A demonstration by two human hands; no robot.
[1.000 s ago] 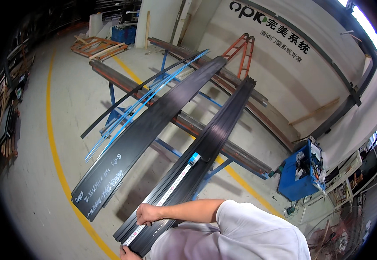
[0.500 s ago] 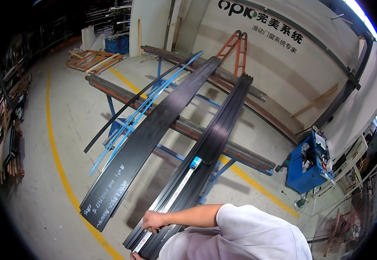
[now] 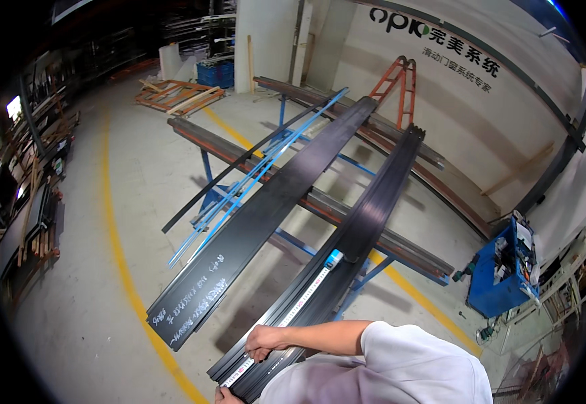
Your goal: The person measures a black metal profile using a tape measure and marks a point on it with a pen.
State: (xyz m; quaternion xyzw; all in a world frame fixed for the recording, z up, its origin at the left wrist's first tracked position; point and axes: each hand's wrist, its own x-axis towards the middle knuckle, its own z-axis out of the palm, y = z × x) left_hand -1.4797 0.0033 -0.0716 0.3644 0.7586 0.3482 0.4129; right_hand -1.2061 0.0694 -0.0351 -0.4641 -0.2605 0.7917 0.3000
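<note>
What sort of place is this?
Likely a fabrication workshop: long black grooved profiles rest across rusty brown metal beams, a white measuring tape lies on them, and a cluttered blue bin stands nearby.

Stretches the right arm (image 3: 330, 335) leftward, nearly level. Curls the right hand (image 3: 263, 342) down with fingers (image 3: 254, 353) bent, back uppermost. Holds the left hand (image 3: 226, 396) near the right, lower and farther left, partly cut off at the view's lower edge.

Single head-worn fisheye view from close above, downward and forward along the dark profile stack (image 3: 367, 219)
</note>
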